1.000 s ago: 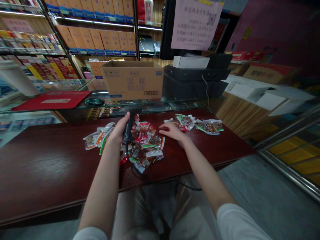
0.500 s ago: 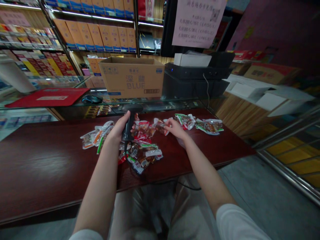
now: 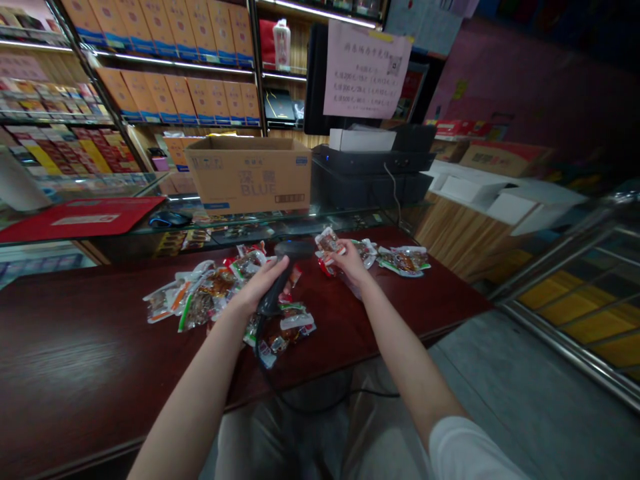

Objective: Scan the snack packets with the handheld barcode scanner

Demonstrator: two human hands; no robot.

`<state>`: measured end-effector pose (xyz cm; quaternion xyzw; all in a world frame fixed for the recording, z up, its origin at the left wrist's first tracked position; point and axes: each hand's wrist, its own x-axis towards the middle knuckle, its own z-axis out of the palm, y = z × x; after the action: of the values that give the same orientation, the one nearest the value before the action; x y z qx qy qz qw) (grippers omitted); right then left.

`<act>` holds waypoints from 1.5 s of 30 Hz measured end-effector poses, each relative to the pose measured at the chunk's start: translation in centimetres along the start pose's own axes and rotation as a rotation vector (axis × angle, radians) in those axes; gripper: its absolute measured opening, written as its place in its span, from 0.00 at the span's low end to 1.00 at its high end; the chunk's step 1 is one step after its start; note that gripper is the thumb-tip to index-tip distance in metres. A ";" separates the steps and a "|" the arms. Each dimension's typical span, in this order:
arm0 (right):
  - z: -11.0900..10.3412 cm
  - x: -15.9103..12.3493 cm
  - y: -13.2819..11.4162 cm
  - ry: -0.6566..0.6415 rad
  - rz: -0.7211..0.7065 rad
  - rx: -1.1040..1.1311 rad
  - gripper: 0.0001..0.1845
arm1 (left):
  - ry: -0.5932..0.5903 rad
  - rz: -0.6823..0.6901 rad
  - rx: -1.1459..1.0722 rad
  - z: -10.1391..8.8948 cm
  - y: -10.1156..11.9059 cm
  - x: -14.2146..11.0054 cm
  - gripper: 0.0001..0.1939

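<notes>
My left hand (image 3: pixel 266 283) is wrapped round the grip of a black barcode scanner (image 3: pixel 295 249), its head turned to the right. Below it, a cable hangs over the table edge. A snack packet (image 3: pixel 327 240) is pinched in my right hand (image 3: pixel 349 261), lifted a little and facing the scanner. Beneath and left of the scanner lies a heap of snack packets (image 3: pixel 213 288), partly covered by my left hand and forearm. To the right of my right hand, another snack packet (image 3: pixel 404 260) rests flat on the dark red table (image 3: pixel 90 347).
Behind the table, a glass counter carries an open cardboard box (image 3: pixel 250 175), a computer mouse (image 3: pixel 170 219), a red mat (image 3: pixel 80 217) and a black machine (image 3: pixel 370 173) below a monitor with a paper sign (image 3: pixel 367 70). A metal railing (image 3: pixel 575 327) stands at the right.
My right hand has closed on a snack packet and raised it from the pile. My left hand has tipped the scanner toward the right. The view has shifted slightly.
</notes>
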<state>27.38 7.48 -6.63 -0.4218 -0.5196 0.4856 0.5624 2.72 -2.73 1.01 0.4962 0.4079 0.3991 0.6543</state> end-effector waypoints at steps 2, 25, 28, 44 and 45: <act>0.3 0.0 0.1 0.023 -0.004 -0.046 0.25 | 0.000 0.019 0.013 0.6 0.0 -0.1 0.30; -3.0 -1.1 -2.1 0.450 -0.156 -1.199 0.18 | 0.311 -0.049 -0.105 -4.0 1.1 0.5 0.23; -2.4 -1.4 -1.9 0.322 -0.203 -1.236 0.18 | 0.317 -0.038 -0.112 -4.7 1.1 0.3 0.24; 4.1 -3.4 -1.6 -0.205 -0.352 -1.096 0.24 | 0.449 -0.030 -0.151 -3.7 1.8 0.2 0.19; 5.0 -3.7 -1.3 -0.266 -0.335 -1.094 0.28 | 0.449 -0.029 -0.152 -3.8 1.7 0.2 0.19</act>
<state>22.55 3.50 -5.50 -0.4985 -0.8202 0.1002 0.2621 -0.93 -1.00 2.01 0.3385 0.5188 0.5197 0.5884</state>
